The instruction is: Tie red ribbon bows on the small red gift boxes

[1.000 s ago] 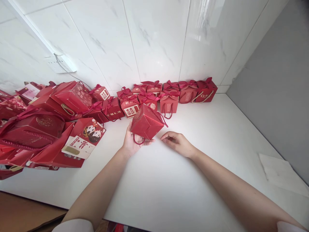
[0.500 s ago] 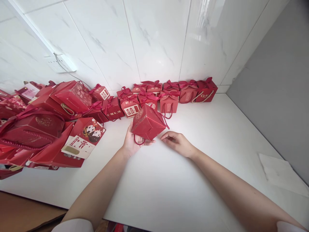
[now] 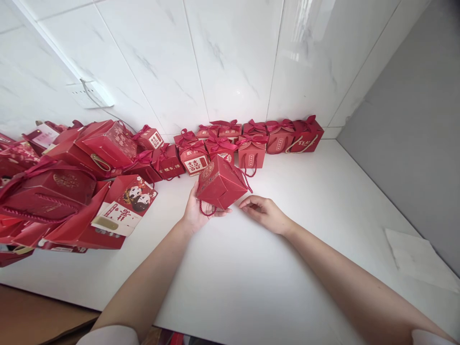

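A red gift box [image 3: 221, 184] is held tilted above the white tabletop, its folded flap side facing me. It has twisted red cord handles and a gold pattern on one side. My left hand [image 3: 194, 211] supports it from the left and below, with some fingers hidden behind the box and fingertips showing under its lower edge. One cord loop hangs over that hand. Just right of the box, my right hand [image 3: 264, 213] rests near the tabletop with loosely curled fingers, a gap showing between them. It is apart from the box, and no object is visible in it.
Several red boxes with ribbon bows [image 3: 251, 151] line the tiled wall. At left lies a pile of red gift boxes [image 3: 68, 187], with a panda-printed box [image 3: 136, 194] near its edge. A white sheet [image 3: 417, 254] lies at right; brown cardboard [image 3: 39, 318] shows below the table's front-left edge.
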The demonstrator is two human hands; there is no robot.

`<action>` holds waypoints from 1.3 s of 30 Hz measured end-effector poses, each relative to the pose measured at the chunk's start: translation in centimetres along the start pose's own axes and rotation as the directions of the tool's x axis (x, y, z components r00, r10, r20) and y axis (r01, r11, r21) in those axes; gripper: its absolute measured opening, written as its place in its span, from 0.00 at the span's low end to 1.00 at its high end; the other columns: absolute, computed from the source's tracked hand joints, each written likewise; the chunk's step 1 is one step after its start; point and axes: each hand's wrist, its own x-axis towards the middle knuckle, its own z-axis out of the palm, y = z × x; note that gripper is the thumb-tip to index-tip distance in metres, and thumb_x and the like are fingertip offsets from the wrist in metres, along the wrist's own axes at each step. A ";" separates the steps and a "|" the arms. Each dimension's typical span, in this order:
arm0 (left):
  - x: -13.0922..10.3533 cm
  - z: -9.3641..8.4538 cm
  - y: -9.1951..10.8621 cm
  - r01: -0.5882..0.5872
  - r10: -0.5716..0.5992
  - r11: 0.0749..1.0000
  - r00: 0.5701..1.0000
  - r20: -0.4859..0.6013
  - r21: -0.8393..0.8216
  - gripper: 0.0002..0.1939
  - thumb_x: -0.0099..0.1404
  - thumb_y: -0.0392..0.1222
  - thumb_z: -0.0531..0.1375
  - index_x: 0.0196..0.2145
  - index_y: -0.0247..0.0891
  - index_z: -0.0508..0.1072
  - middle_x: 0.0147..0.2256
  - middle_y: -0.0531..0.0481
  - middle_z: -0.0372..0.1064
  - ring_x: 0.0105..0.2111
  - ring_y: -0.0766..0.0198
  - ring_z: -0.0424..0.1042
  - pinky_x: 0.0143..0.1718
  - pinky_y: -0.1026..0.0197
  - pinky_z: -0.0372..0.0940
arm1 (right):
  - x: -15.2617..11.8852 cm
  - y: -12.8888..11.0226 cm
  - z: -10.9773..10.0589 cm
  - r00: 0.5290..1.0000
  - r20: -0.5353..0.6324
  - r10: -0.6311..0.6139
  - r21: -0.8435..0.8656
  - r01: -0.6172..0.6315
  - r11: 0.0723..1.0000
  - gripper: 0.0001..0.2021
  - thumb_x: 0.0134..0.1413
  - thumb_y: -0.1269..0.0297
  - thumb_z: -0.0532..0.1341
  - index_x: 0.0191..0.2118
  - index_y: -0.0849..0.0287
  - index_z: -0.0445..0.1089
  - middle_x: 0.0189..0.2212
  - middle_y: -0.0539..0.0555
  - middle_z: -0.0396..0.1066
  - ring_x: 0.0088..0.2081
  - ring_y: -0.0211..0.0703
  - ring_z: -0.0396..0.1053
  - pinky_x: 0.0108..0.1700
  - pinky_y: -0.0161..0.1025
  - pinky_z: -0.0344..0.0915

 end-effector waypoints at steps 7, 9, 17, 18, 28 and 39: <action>0.1 -0.1 0.0 0.010 -0.010 1.000 1.000 -0.005 -0.004 0.40 0.69 0.67 0.39 0.57 0.31 0.68 0.40 0.35 0.78 0.34 0.47 0.80 0.32 0.53 0.75 | 0.1 0.3 0.0 1.000 0.000 -0.011 -0.003 0.011 1.000 0.08 0.60 0.64 0.58 0.42 0.57 0.74 0.38 0.53 0.74 0.37 0.42 0.71 0.41 0.39 0.66; 0.1 -0.1 0.0 0.010 -0.010 1.000 1.000 -0.006 -0.005 0.40 0.68 0.68 0.40 0.57 0.32 0.68 0.40 0.36 0.78 0.35 0.47 0.80 0.32 0.53 0.75 | 0.1 0.2 0.0 1.000 -0.001 -0.007 0.000 0.007 1.000 0.08 0.60 0.64 0.58 0.41 0.57 0.74 0.39 0.53 0.75 0.38 0.43 0.71 0.41 0.40 0.66; 0.2 -0.1 -1.3 -0.251 0.267 0.950 0.961 -0.065 0.187 0.31 0.62 0.61 0.59 0.55 0.37 0.67 0.47 0.40 0.75 0.47 0.49 0.76 0.42 0.54 0.72 | 0.1 0.1 0.0 0.997 -0.065 0.050 0.091 -0.044 0.995 0.10 0.61 0.58 0.58 0.40 0.58 0.73 0.37 0.54 0.74 0.37 0.44 0.70 0.42 0.41 0.66; 0.3 -0.2 -1.5 -0.318 0.350 0.909 0.933 -0.080 0.269 0.30 0.59 0.57 0.64 0.54 0.38 0.67 0.48 0.41 0.74 0.49 0.49 0.74 0.44 0.54 0.71 | 0.2 0.3 0.0 0.991 -0.121 0.064 0.126 -0.049 0.991 0.11 0.62 0.57 0.58 0.40 0.58 0.72 0.36 0.54 0.73 0.37 0.43 0.71 0.42 0.42 0.66; 0.0 -1.4 -1.5 -0.345 0.272 0.830 0.937 0.220 0.439 0.42 0.47 0.39 0.71 0.59 0.43 0.64 0.51 0.41 0.71 0.48 0.46 0.73 0.42 0.53 0.70 | 0.7 0.7 -0.9 0.919 -0.332 0.211 0.554 0.009 0.833 0.16 0.58 0.52 0.62 0.48 0.52 0.66 0.53 0.54 0.70 0.52 0.44 0.70 0.51 0.41 0.67; 2.0 -4.0 -1.5 -0.281 0.528 0.704 0.822 -0.215 0.652 0.30 0.55 0.50 0.66 0.54 0.42 0.65 0.49 0.43 0.66 0.50 0.51 0.70 0.55 0.47 0.62 | 0.6 0.1 -0.8 0.928 -0.286 0.238 0.524 -0.056 0.850 0.16 0.56 0.48 0.63 0.33 0.56 0.67 0.21 0.46 0.67 0.18 0.33 0.59 0.21 0.33 0.55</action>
